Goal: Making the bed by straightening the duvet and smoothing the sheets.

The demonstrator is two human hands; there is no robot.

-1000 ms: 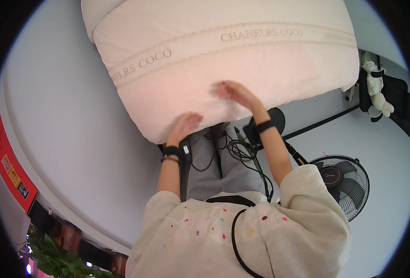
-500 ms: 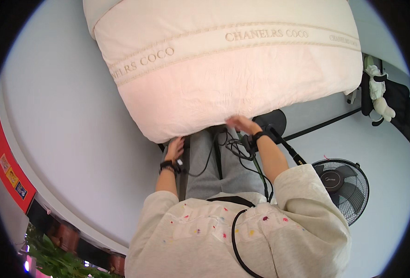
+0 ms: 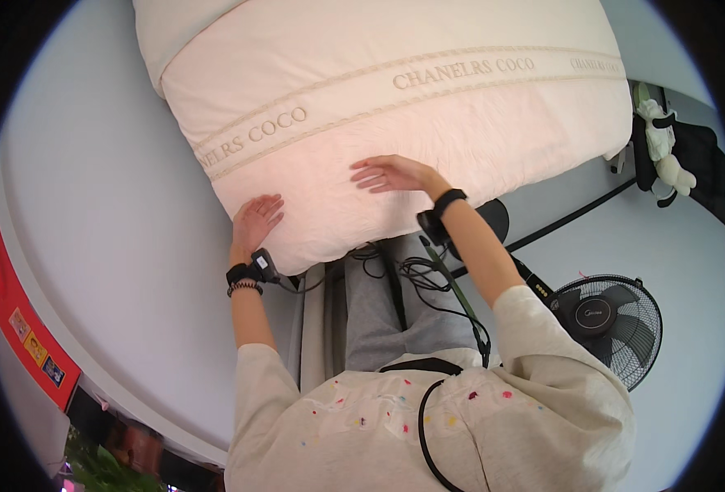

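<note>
A pale pink quilt (image 3: 494, 135) with a cream embroidered band covers the bed in front of me and hangs over its near edge. At the near left corner, my left hand (image 3: 257, 221) lies at the quilt's side edge with its fingers stretched out. My right hand (image 3: 391, 175) is over the near middle of the quilt, palm turned inward and fingers extended, gripping nothing. Whether the right hand touches the cloth I cannot tell. Dark bands with small black devices sit on both wrists.
A black standing fan (image 3: 599, 318) is at my right, its round base partly under the quilt. Dark cables (image 3: 424, 275) hang before my legs. A white plush toy (image 3: 666, 156) hangs by a black bag at the far right. A white wall (image 3: 116, 246) curves along the left.
Both hands have risen from the quilt's lower hem onto its near part, the left going further left and the right going up and leftward. Their fingers now show stretched out.
</note>
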